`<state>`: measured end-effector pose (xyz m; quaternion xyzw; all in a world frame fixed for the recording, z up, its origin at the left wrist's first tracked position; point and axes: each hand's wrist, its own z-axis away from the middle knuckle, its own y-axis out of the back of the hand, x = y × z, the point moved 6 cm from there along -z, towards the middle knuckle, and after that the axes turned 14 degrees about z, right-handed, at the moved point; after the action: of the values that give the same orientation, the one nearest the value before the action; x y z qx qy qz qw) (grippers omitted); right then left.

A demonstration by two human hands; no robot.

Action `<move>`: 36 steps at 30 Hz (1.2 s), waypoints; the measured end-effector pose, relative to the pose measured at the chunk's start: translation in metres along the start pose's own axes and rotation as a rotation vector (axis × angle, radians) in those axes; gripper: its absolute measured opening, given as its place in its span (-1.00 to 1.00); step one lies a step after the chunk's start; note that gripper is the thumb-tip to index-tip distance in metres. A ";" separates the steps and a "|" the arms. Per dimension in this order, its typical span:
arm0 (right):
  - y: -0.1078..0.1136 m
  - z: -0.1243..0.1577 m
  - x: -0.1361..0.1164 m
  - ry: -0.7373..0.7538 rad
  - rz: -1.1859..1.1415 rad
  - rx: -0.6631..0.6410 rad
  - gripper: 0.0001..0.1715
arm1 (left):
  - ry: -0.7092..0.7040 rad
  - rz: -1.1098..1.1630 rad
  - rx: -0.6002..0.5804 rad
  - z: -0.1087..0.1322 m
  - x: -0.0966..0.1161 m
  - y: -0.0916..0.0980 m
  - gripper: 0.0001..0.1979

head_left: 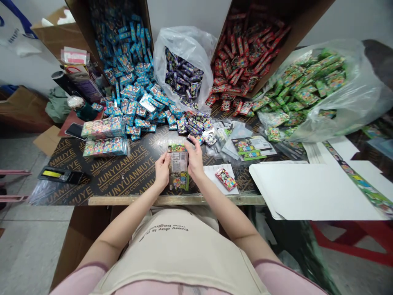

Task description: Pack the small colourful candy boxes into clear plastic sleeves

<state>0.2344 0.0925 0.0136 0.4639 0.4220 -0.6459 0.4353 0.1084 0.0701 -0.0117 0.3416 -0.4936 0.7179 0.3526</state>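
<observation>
Close to the table's front edge, a flat see-through packet [179,161] with black and green print lies between my two hands. My left hand [162,169] pinches its left edge between thumb and fingers. Along its right edge is my right hand [195,159], thumb against the packet and fingers bent round its upper corner. A black and green printed piece [179,181] shows just below; whether it belongs to the same packet I cannot tell. Just past my right fingers lie small purple boxes [196,125]. A red box [226,179] rests on white paper to the right.
Blue boxes [132,98] spill from a carton at back left, red boxes [236,57] from another. Plastic bags hold purple boxes and green boxes [307,86]. Wrapped stacks [104,137], a black tape dispenser [63,175], flat printed pouches [250,147] and white card sheets [307,188] surround my workspace.
</observation>
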 end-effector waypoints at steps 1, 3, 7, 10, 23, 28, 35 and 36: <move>-0.001 0.000 0.001 -0.039 -0.013 -0.010 -0.37 | 0.016 0.068 0.024 0.001 -0.002 -0.001 -0.53; -0.002 0.001 0.001 -0.087 -0.035 -0.065 -0.44 | 0.048 0.183 0.045 0.002 -0.002 -0.004 -0.53; 0.005 0.008 -0.003 -0.109 -0.130 -0.112 -0.44 | 0.207 0.302 0.037 -0.003 0.003 -0.007 -0.66; 0.009 0.011 -0.004 -0.180 -0.187 -0.148 -0.38 | 0.299 0.269 0.010 -0.008 0.010 -0.008 -0.75; 0.001 0.010 -0.010 -0.106 -0.119 -0.061 -0.40 | 0.169 0.162 -0.023 -0.013 0.027 -0.029 -0.74; -0.007 0.011 -0.028 0.049 -0.135 -0.123 -0.40 | -0.106 0.177 -0.125 -0.010 0.051 -0.036 -0.72; 0.003 0.006 0.005 -0.102 -0.196 -0.053 -0.44 | 0.041 0.172 -0.023 -0.014 0.027 -0.012 -0.69; 0.004 0.005 0.008 -0.131 -0.217 -0.052 -0.47 | 0.072 0.176 -0.013 -0.016 0.026 -0.011 -0.68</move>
<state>0.2355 0.0856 0.0062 0.3608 0.4570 -0.7069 0.4015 0.1019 0.0931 0.0112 0.2686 -0.5133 0.7547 0.3078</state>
